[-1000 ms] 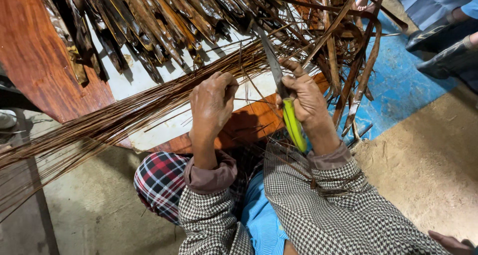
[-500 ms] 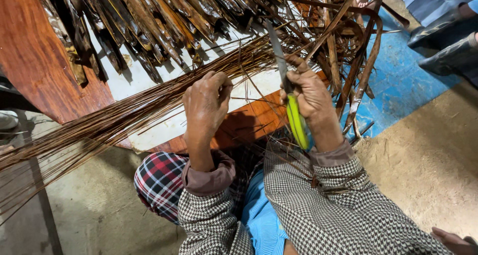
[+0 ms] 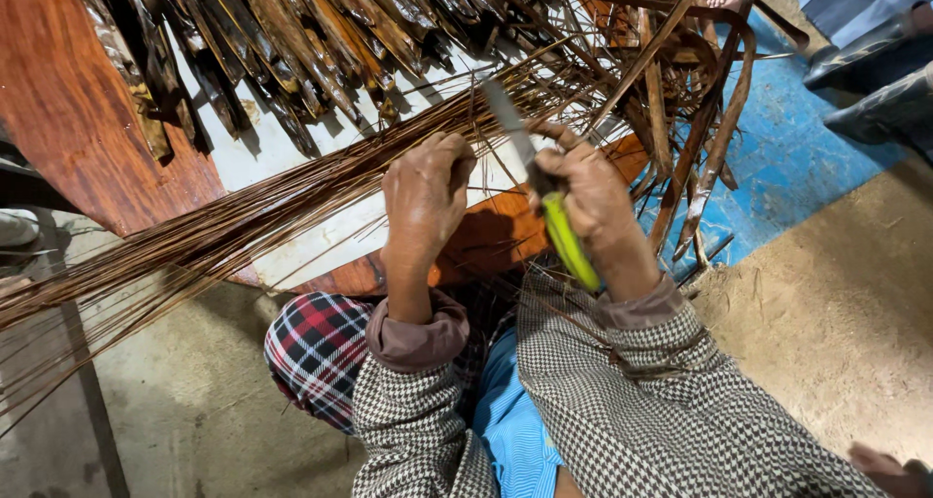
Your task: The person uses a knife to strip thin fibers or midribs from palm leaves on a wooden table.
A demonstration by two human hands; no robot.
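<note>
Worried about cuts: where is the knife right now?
The knife sits centre-right in the head view, gripped in the right hand, blade over the thin brown sticks.

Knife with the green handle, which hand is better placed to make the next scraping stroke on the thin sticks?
Right, probably. The right hand already grips the knife, blade up at the thin sticks, while the left hand is closed around them.

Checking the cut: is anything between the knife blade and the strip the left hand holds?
Nothing visible. The right hand grips the knife, its blade angled up by the left hand, which pinches a thin strip. The contact point itself is blurred.
</note>
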